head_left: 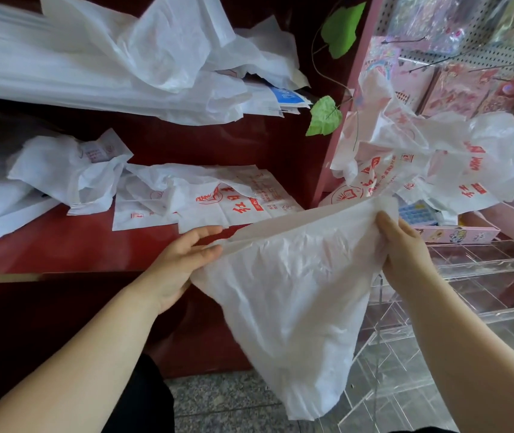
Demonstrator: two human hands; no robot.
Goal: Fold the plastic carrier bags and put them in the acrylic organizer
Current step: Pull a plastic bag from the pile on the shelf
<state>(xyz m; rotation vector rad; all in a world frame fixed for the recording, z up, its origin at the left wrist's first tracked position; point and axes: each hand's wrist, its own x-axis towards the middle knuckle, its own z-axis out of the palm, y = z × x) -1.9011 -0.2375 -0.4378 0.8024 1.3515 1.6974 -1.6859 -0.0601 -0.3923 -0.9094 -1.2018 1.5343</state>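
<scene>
Closest to the camera I wore, both forearms reached forward, and between them hung the carrier bag (296, 292), plain white, sagging to a point above the floor. My left hand (187, 257) pinched one end of its top edge between thumb and fingers. My right hand (405, 248) had its fingers curled over the other end, clamped on the film. The two hands were well apart, so that edge ran nearly taut. I judged this was to flatten the bag before a first fold, which was not yet made.

Just beyond my right hand stood the acrylic organizer (481, 292), its clear compartments near enough to drop a folded bag into. I could make out no folded bags inside it.

Past my left hand ran the red counter (62, 245). On it lay the printed bags (218, 201), partly flattened, beside a crumpled bag (71, 170), presumably waiting their turn. More printed bags, a loose bunch (437, 164), hung above the organizer. Farthest off, a pile of white bags (93, 57) filled the upper shelf, next to green leaves (324, 115) and a pink pegboard (437, 26).
</scene>
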